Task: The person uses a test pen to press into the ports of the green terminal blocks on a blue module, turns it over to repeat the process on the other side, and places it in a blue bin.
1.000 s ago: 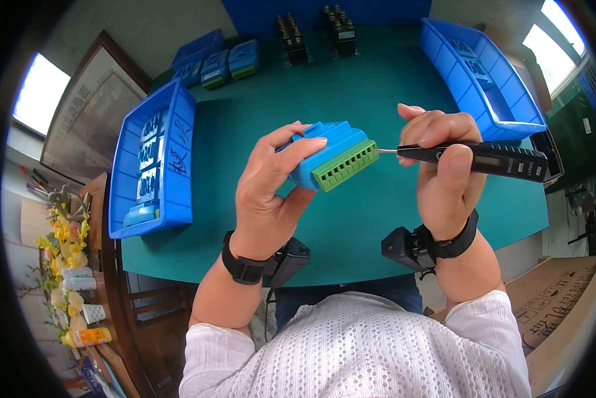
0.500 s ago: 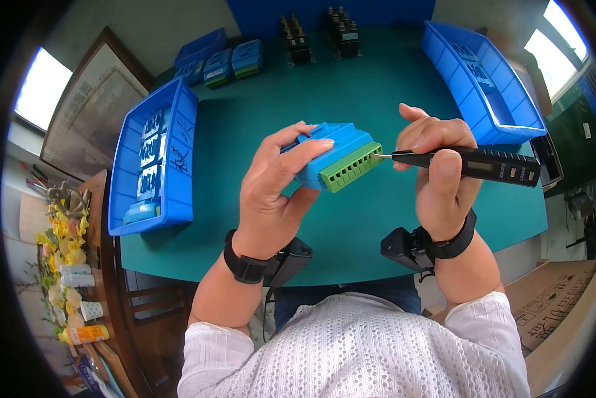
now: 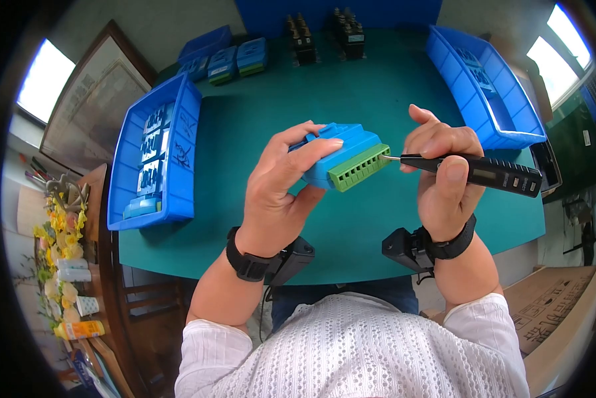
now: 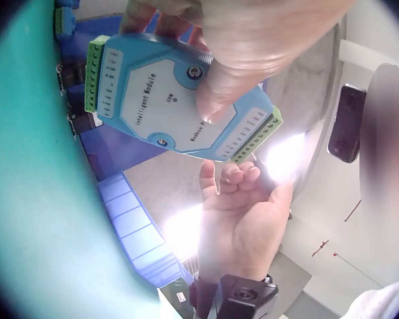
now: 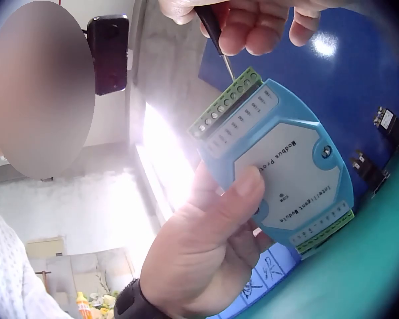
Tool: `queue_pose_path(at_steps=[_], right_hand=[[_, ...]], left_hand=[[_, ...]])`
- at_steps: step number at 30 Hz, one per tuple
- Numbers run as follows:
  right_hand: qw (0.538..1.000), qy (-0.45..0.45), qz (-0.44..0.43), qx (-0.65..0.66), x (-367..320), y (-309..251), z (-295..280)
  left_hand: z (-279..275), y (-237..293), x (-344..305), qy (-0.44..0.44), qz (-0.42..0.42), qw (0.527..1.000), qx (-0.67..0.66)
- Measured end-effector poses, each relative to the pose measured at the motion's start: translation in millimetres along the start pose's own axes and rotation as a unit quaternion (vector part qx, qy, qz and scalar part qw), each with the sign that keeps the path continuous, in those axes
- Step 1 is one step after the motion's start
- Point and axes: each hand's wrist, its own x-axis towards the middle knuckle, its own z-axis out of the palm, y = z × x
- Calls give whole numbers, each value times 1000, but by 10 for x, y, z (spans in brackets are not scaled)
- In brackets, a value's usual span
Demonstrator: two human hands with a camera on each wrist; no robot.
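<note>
We see the blue box point(image 3: 341, 151) a bit closer to the right hand point(image 3: 442, 196) than before, because the left hand point(image 3: 268, 192) has moved it over. The black tool point(image 3: 484, 172) now tips more, with its fat back end lower in the head view. Less of its thin metal rod point(image 3: 393, 158) shows beside the green strip point(image 3: 360, 169) than at first.

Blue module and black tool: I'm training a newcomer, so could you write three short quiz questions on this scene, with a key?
1. What does the right hand hold?
A) a blue bin
B) the black tool
C) a cable

2. True or false: the left hand holds the module above the table.

3. Fill in the colour: the tool's metal tip is at the module's ____ terminal strip.

Key: 1 B; 2 true; 3 green.
</note>
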Motion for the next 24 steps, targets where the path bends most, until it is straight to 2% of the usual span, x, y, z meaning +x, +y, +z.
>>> queue_pose_path(at_steps=[20, 24], right_hand=[[1000, -14, -3, 13, -3, -4, 3], [999, -16, 25, -44, 24, -77, 57]], left_hand=[[-8, 7, -11, -8, -9, 1000, 5], [-14, 6, -8, -12, -10, 1000, 12]])
